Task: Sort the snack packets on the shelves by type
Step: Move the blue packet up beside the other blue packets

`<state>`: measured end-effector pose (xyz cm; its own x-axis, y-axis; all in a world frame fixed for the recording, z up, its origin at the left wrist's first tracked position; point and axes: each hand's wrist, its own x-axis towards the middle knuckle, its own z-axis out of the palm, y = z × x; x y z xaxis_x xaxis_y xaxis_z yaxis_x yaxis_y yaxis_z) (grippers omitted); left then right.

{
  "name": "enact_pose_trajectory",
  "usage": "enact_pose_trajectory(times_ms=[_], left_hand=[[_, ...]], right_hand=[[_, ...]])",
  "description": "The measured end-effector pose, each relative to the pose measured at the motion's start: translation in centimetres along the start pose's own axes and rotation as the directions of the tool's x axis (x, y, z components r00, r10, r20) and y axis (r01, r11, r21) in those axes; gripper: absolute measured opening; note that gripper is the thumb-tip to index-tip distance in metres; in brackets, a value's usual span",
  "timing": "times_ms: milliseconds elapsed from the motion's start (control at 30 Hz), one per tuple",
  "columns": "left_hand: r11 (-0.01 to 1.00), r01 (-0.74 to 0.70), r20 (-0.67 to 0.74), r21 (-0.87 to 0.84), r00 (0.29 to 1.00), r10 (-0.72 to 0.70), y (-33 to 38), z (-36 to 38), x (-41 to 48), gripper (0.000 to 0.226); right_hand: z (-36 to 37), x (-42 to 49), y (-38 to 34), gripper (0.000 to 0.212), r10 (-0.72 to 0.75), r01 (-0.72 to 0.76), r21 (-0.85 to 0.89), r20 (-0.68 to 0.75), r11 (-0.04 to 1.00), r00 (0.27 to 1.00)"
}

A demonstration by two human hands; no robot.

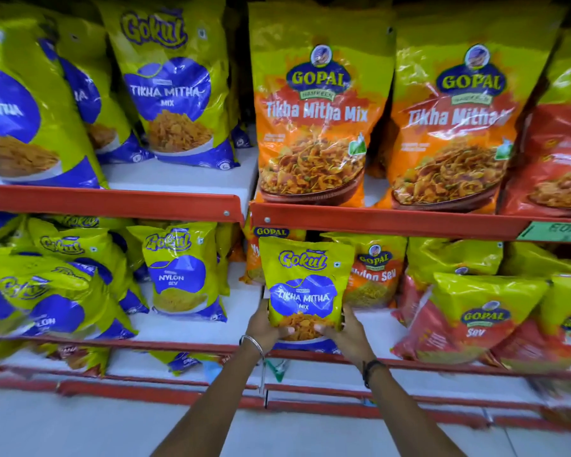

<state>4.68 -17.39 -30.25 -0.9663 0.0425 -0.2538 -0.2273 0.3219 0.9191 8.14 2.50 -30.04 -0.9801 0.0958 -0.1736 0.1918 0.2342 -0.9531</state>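
Held packet: a small yellow-green and blue plastic Gokul Tikha Mitha Mix packet [305, 290] stood upright in both hands, in front of the middle shelf's right bay.
Left hand [265, 326]: its grip was closed on the packet's lower left corner, thumb on the printed face; a thin silver metal bangle [253, 345] sat on the wrist.
Right hand [343, 331]: its grip was closed on the lower right corner, thumb on the face; a dark band [371, 369] circled the wrist.
Behind the packet: small orange and yellow Gopal Nylon Sev packets [375, 272] stood on the same shelf, partly covered by it.
Middle shelf, left bay: a small yellow-green Gokul Nylon Sev packet [182, 272] stood upright, with more Gokul packets, blurred, leaning beside it.
Middle shelf, far right: red and yellow Gopal Sev packets [475, 311] leaned forward.
Top shelf, left: large Gokul Tikha Mitha Mix bags [172, 87].
Top shelf, right: large orange Gopal Tikha Mitha Mix bags [314, 113].
Shelf edges: red metal rails [112, 201] fronted white shelf boards.
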Motion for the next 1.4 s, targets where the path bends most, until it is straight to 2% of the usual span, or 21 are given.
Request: enact_pose_trajectory(times_ms=[100, 200, 333, 467, 567, 667, 800, 1067, 1400], left_hand=[[0.997, -0.078, -0.056, -0.010, 0.995, 0.077, -0.7, -0.7, -1.4, 0.068], [0.982, -0.145, -0.111, -0.123, 0.985, 0.131, -0.6, -2.1, -3.5, 0.068], [0.946, -0.276, -0.168, -0.169, 0.954, 0.249, 1.7, -5.8, -6.3, 0.065], [0.863, -0.439, -0.280, -0.249, 0.886, 0.369, 5.6, -10.5, -8.2, 0.072], [0.789, -0.543, -0.370, -0.286, 0.823, 0.432, 9.1, -13.8, -9.2, 0.064], [0.726, -0.646, -0.426, -0.237, 0.740, 0.520, 12.4, -17.2, -10.6, 0.052], [0.724, -0.652, -0.438, -0.225, 0.732, 0.522, 13.8, -20.2, -11.2, 0.053], [0.783, -0.588, -0.460, -0.200, 0.762, 0.455, 12.7, -22.9, -10.7, 0.059], [0.766, -0.609, -0.466, -0.205, 0.749, 0.471, 13.2, -24.0, -10.1, 0.051]], right_hand=[[0.9, -2.3, -1.3, 0.068, -0.077, 0.078, 0.015, -0.051, 0.997, 0.996], [1.9, -4.2, -3.2, 0.069, -0.149, 0.152, 0.037, -0.072, 0.988, 0.986], [3.8, -6.2, -7.2, 0.073, -0.239, 0.250, 0.083, -0.128, 0.965, 0.963], [6.2, -7.2, -12.5, 0.068, -0.345, 0.379, 0.154, -0.208, 0.913, 0.915], [7.6, -7.0, -16.8, 0.061, -0.419, 0.470, 0.218, -0.242, 0.855, 0.875], [9.2, -7.3, -20.4, 0.051, -0.463, 0.523, 0.219, -0.273, 0.824, 0.844], [11.3, -7.9, -22.9, 0.048, -0.469, 0.562, 0.253, -0.347, 0.787, 0.812], [14.1, -8.4, -24.5, 0.034, -0.455, 0.554, 0.280, -0.349, 0.784, 0.819], [14.9, -7.8, -25.6, 0.047, -0.453, 0.552, 0.260, -0.356, 0.792, 0.817]])
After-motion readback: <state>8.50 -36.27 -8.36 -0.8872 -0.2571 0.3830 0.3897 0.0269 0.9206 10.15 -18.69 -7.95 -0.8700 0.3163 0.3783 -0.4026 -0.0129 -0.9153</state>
